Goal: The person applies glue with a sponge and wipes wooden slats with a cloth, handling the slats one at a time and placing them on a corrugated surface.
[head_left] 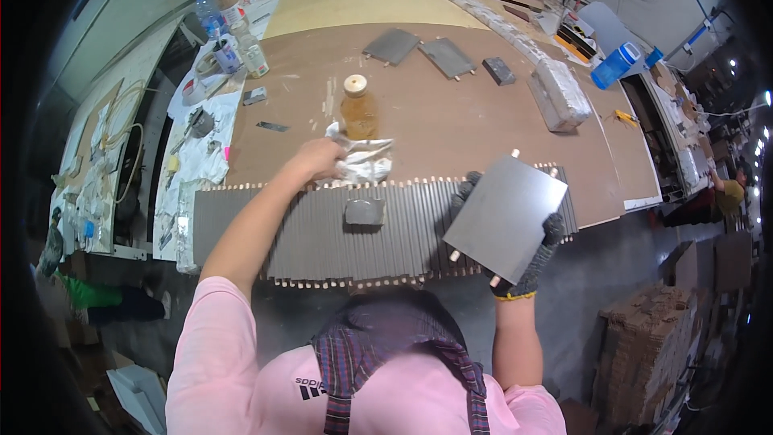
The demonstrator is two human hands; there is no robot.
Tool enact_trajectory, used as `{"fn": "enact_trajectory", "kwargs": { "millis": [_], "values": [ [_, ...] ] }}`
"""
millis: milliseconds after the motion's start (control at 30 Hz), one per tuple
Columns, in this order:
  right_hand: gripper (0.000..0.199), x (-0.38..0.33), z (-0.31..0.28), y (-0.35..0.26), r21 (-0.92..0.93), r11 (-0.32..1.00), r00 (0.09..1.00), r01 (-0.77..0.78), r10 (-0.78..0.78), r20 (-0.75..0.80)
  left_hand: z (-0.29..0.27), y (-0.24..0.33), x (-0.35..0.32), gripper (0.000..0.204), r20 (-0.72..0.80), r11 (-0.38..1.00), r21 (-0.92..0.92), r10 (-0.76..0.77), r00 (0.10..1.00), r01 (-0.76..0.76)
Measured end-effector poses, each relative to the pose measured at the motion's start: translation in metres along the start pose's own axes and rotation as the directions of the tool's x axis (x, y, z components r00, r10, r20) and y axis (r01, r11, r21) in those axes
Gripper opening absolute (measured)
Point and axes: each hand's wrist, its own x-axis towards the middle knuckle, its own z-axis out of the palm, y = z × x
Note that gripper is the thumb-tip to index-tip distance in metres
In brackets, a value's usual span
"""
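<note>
"What does the right hand have?"

"It wears a dark glove with a yellow-edged cuff and is clamped on a grey panel, gripping it from beneath, the thumb at one edge and fingertips at the opposite one. Pale pegs jut from the panel's ends."

"Where is that panel, exactly?"

"Over the right end of a long row of grey strips, packed side by side, with more peg tips lining both long edges."

"And the left hand?"

"Bare (no glove on that side), with its fingers on a crumpled white cloth just past the row. Whether they pinch it, I cannot tell."

"What lies around them?"

"A small grey block sits on top of the row. Just behind the cloth stands a bottle of amber liquid, upright on the brown board."

"Farther out?"

"Two pegged panels lie flat near the back, with a dark block beside them. To the right are a long wrapped block and a blue bottle; several clear bottles stand at far left."
</note>
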Motion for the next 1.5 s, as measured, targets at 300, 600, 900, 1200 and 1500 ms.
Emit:
{"fn": "enact_trajectory", "kwargs": {
  "millis": [300,600,900,1200,1500],
  "values": [
    [0.095,0.033,-0.014,0.007,0.102,0.989,0.991,-0.109,0.100,0.092,-0.062,0.037,-0.033,0.009,-0.516,0.641,-0.701,-0.156,0.842,-0.311],
    [0.071,0.070,-0.019,0.005,-0.482,0.840,0.968,0.248,-0.238,0.082,-0.075,0.200,-0.036,0.024,-0.503,0.652,-0.046,0.639,0.581,-0.757],
    [0.075,0.036,-0.014,-0.014,0.103,0.994,0.999,-0.041,0.039,0.014,-0.079,0.209,-0.014,0.016,-0.698,0.605,-0.142,0.500,0.513,-0.783],
    [0.113,-0.016,-0.030,-0.031,-0.066,0.990,0.987,-0.128,0.133,0.089,-0.078,0.170,0.069,0.018,-0.750,0.788,-0.043,0.381,0.541,-0.614],
    [0.109,0.016,-0.067,-0.097,0.053,0.998,0.976,-0.043,0.030,0.216,-0.079,0.228,0.022,0.019,-0.737,0.800,-0.364,0.065,0.673,-0.477]
  ]
}}
